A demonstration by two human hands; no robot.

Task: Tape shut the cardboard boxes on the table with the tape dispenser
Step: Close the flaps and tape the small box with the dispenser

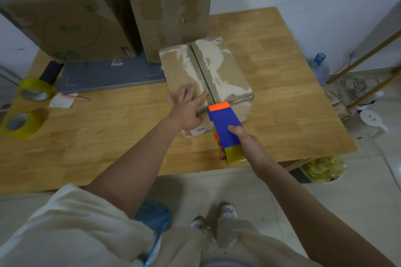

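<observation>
I am holding the tape dispenser (225,128) in my right hand (249,145), thumb on its blue plastic body and fingers curling round the yellow roll at the back, its orange nose sitting at the near top edge of the small box (206,76) in the middle of the frame. My left hand (188,106) is lying flat and spread on the left flap, fingers straight, pressing it down beside the middle seam. The box looks light and a bit soft: worn brown cardboard, its top skin torn to pale patches, so I judge it could slide on the smooth wooden table (282,93) unless I keep weight on it. The dispenser seems rigid and easy to grip by its body. Two taller boxes (169,11) are standing at the upper left, scuffed too.
</observation>
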